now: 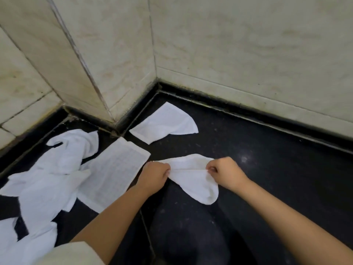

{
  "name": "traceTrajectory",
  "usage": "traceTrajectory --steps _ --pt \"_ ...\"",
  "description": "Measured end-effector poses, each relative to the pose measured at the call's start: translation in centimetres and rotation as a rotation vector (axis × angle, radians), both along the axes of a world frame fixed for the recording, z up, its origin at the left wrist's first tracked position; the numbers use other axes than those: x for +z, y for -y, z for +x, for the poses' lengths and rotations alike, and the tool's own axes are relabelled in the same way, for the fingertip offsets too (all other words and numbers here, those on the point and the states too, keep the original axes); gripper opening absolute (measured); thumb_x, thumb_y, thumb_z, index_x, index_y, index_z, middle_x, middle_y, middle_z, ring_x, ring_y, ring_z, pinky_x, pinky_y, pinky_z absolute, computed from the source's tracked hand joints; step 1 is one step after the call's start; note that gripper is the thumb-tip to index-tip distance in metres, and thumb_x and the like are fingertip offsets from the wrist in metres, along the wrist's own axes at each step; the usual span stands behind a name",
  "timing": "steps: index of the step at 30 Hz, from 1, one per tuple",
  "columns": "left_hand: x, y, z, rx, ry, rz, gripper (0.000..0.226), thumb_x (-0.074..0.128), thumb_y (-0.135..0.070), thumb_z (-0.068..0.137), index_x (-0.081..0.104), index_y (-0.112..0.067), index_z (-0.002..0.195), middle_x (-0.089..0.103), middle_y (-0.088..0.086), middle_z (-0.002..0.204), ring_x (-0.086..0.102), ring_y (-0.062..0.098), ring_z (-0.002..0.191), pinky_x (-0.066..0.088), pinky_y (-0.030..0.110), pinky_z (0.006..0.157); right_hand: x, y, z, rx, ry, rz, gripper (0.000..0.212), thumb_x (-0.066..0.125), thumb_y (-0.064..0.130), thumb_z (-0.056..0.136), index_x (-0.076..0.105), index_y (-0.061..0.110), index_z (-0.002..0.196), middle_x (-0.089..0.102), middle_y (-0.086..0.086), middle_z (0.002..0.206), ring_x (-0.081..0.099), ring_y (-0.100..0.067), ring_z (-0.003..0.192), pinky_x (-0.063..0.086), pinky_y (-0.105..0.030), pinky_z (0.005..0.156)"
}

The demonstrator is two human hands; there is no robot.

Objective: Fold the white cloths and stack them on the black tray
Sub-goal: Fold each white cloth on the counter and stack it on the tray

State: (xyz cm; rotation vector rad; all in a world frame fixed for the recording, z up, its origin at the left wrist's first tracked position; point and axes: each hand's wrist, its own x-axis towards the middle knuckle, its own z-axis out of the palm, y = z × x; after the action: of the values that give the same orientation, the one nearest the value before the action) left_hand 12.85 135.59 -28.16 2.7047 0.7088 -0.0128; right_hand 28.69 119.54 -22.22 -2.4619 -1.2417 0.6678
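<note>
Far left: pale marble-look wall tiles [28, 77] with dark grout lines, meeting the glossy black speckled floor [267, 178] along a black skirting strip.

Near left, hard against that skirting: a loose heap of crumpled white terry cloths [47, 180], spilling from the wall foot down to the bottom frame edge, dark gaps of floor showing between the folds. At the bottom edge, a cream-coloured sleeve [74, 253] overlapping the heap's near side.

Just right of the heap, touching it: a flat rectangular white cloth with a woven grid pattern [112, 173], laid at a slant, its far corner reaching the foot of the jutting wall corner, its right edge just beside the left hand [154, 175].

Farther back, in the recess right of that wall corner: a partly folded white cloth [164, 123], one straight hemmed edge toward the left, rounded and rumpled on the right — lying apart from the others, near the skirting.

Centre: left hand clenched, pinching the left end of a small bunched white cloth [193, 178]. That cloth stretched taut between both hands along a crease, one lobe fanning away toward the far side, another drooping nearer onto the floor. Right hand [227, 173] fingers curled in, pinching the cloth's right end.

Right: open black floor, stretching wide to the frame edge and bounded on the far side by the black skirting under the pale wall — the largest free stretch for moving. No black tray distinguishable from the dark floor.
</note>
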Motion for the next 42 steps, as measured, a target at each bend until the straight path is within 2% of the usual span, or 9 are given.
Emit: traceTrajectory --steps 6,9,13,19,23,27,30,35,42 --pt "7.2 1.6 3.2 -0.136 0.145 -0.115 0.045 0.029 -0.028 0.088 0.063 -0.003 0.103 0.063 0.015 0.104 0.057 0.031 0.1 0.041 0.034 0.085 6.2 5.8 3.0 -0.332 0.322 0.184 0.023 0.052 0.007 0.083 0.071 0.009 0.096 0.071 -0.016 0.1 0.065 -0.033 0.097 0.049 -0.033 0.08" --pt "11.5 3.5 5.5 -0.127 0.383 -0.092 0.028 0.043 -0.015 0.096 0.065 -0.001 0.105 0.065 0.017 0.106 0.056 0.03 0.103 0.039 0.032 0.085 10.2 9.3 3.5 -0.517 0.453 0.402 0.021 0.054 0.005 0.083 0.07 0.003 0.097 0.071 -0.021 0.1 0.064 -0.036 0.097 0.048 -0.037 0.084" --pt "13.8 6.5 5.8 -0.193 0.65 -0.042 0.022 0.051 -0.008 0.089 0.068 0.0 0.099 0.068 0.017 0.094 0.062 0.031 0.088 0.04 0.026 0.076 12.2 15.0 1.3 -0.487 0.552 0.493 0.016 0.058 -0.001 0.082 0.07 -0.002 0.092 0.071 -0.022 0.093 0.063 -0.037 0.09 0.047 -0.039 0.083" --pt "8.9 9.5 1.9 -0.526 0.323 -0.067 0.038 0.043 -0.028 0.087 0.071 -0.003 0.093 0.07 0.012 0.087 0.065 0.027 0.083 0.046 0.028 0.075 5.1 22.3 -2.2 -0.277 0.361 0.256 0.011 0.069 -0.007 0.072 0.072 -0.002 0.082 0.072 -0.021 0.081 0.068 -0.036 0.078 0.05 -0.035 0.076" --pt "5.1 11.2 0.3 -0.575 -0.219 -0.2 0.022 0.054 -0.016 0.09 0.072 -0.004 0.095 0.071 0.008 0.099 0.063 0.022 0.094 0.048 0.031 0.088 0.0 24.0 -4.0 -0.17 -0.032 -0.101 0.016 0.063 0.005 0.081 0.071 0.003 0.095 0.072 -0.009 0.095 0.062 -0.013 0.085 0.038 -0.013 0.071" --pt "3.7 12.3 0.3 -0.612 -0.576 -0.244 0.021 0.056 -0.017 0.091 0.068 -0.007 0.105 0.069 0.003 0.109 0.061 0.015 0.098 0.041 0.019 0.08 -1.6 24.0 -3.9 -0.157 -0.368 -0.302 0.015 0.059 0.006 0.084 0.069 0.005 0.095 0.064 -0.001 0.085 0.058 -0.006 0.068 0.042 -0.008 0.061" --pt "3.8 12.3 1.5 -0.577 -0.586 -0.227 0.027 0.054 -0.017 0.091 0.063 -0.013 0.116 0.064 0.0 0.11 0.054 0.008 0.09 0.039 0.018 0.08 -1.8 23.4 -2.9 -0.19 -0.367 -0.324 0.016 0.056 0.006 0.085 0.068 0.005 0.096 0.062 -0.002 0.081 0.057 -0.008 0.065 0.043 -0.014 0.063" --pt "3.3 11.7 4.9 -0.373 -0.364 -0.028 0.022 0.046 -0.02 0.094 0.06 -0.013 0.11 0.062 0.005 0.103 0.056 0.017 0.087 0.046 0.029 0.077 -3.3 21.9 -0.5 -0.447 -0.058 -0.147 0.023 0.049 0.008 0.088 0.066 0.006 0.104 0.066 -0.007 0.104 0.06 -0.022 0.097 0.046 -0.026 0.081" --pt "-0.1 11.7 8.5 -0.287 -0.227 0.056 0.024 0.041 -0.019 0.097 0.06 -0.01 0.108 0.057 0.007 0.113 0.055 0.022 0.103 0.045 0.031 0.083 -6.8 20.3 1.6 -0.603 0.07 -0.127 0.024 0.047 0.001 0.087 0.069 0.002 0.096 0.061 -0.014 0.109 0.057 -0.028 0.1 0.044 -0.027 0.071"
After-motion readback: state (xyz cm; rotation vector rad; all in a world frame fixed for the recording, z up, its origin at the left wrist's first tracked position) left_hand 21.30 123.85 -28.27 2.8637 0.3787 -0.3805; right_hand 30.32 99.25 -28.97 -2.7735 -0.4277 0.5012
